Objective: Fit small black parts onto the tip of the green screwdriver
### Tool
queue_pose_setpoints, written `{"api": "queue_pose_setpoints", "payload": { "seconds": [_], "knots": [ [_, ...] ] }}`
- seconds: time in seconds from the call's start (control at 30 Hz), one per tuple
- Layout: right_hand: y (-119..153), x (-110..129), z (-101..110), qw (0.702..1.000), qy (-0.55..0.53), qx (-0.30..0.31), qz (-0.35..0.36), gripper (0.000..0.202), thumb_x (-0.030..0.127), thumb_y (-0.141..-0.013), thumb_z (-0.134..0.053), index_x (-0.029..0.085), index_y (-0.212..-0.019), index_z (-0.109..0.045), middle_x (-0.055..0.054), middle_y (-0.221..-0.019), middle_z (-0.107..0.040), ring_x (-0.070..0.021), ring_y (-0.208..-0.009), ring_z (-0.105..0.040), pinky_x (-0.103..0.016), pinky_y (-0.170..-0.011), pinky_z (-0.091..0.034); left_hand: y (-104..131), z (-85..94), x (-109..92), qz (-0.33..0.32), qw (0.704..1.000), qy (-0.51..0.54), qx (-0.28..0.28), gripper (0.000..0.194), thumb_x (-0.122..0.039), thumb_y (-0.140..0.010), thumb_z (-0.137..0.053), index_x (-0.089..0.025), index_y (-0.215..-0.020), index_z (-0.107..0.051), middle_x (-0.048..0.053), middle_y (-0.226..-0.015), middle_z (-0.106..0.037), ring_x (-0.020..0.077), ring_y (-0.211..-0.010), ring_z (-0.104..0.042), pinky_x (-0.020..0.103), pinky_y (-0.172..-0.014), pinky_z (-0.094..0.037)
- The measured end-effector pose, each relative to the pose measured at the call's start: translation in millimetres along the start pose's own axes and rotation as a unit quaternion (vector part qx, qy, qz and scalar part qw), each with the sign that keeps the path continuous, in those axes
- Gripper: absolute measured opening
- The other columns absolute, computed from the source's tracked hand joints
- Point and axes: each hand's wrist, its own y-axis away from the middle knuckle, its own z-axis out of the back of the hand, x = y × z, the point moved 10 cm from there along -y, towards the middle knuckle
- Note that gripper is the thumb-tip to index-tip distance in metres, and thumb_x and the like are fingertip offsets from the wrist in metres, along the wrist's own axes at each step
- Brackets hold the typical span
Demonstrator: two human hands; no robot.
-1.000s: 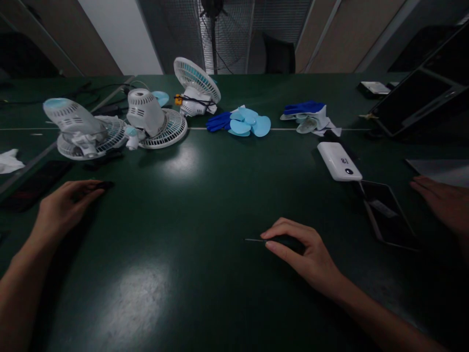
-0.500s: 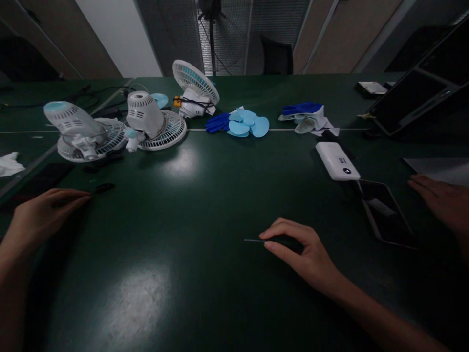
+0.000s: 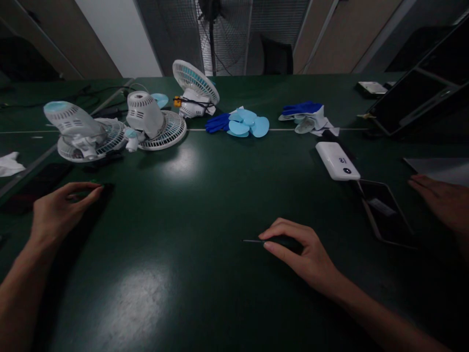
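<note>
My right hand is closed around the dark handle of a screwdriver, whose thin metal shaft points left, low over the green tabletop. On the left, my left hand pinches a small black part between thumb and fingertips. What that part is stays too dark to tell. Just beyond this hand, a white desk fan lies with its round grille down on the table. Beside it a second white fan rests in the same way.
Farther back are a third fan, light blue fan blades on a blue glove, and more gloves. At right lie a white power bank, a phone and another person's hand. A dark case stands behind.
My left hand has moved right and slightly away from me, and its fingertips have closed on the small black part. My right hand and the screwdriver have hardly moved.
</note>
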Motion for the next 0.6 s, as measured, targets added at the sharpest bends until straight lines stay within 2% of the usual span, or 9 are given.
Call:
{"api": "queue_pose_setpoints", "payload": {
  "seconds": [0.13,0.33,0.6],
  "knots": [
    [0.2,0.4,-0.3,1.000,-0.006,0.001,0.000,0.013,0.024,-0.098,-0.070,0.027,-0.109,-0.077,-0.003,-0.099,-0.072,-0.0197,-0.090,-0.069,-0.033,-0.078,-0.053,-3.8,-3.6,1.1,-0.024,1.000,0.005,-0.013,0.055,-0.060,-0.078,-0.068,-0.024,-0.118,-0.075,0.003,-0.096,-0.074,0.0214,-0.088,-0.067,0.022,-0.066,-0.044],
    [-1.0,3.2,-0.8,1.000,-0.006,0.001,-0.002,0.013,0.024,-0.097,-0.070,0.026,-0.107,-0.077,-0.003,-0.097,-0.072,-0.0199,-0.089,-0.069,-0.033,-0.077,-0.053,-0.9,-2.2,-2.7,-0.032,0.999,0.019,0.000,0.055,-0.058,-0.079,-0.068,-0.022,-0.120,-0.074,0.004,-0.102,-0.075,0.0223,-0.091,-0.067,0.022,-0.067,-0.044],
    [-0.6,1.9,-1.7,1.000,0.001,0.003,0.008,0.013,0.023,-0.097,-0.070,0.026,-0.107,-0.077,-0.003,-0.097,-0.072,-0.0200,-0.089,-0.069,-0.033,-0.077,-0.052,-1.6,0.3,-1.9,0.005,0.999,0.017,-0.031,0.056,-0.060,-0.079,-0.069,-0.021,-0.120,-0.074,0.002,-0.102,-0.075,0.0207,-0.083,-0.066,0.024,-0.068,-0.045]
  ]
}}
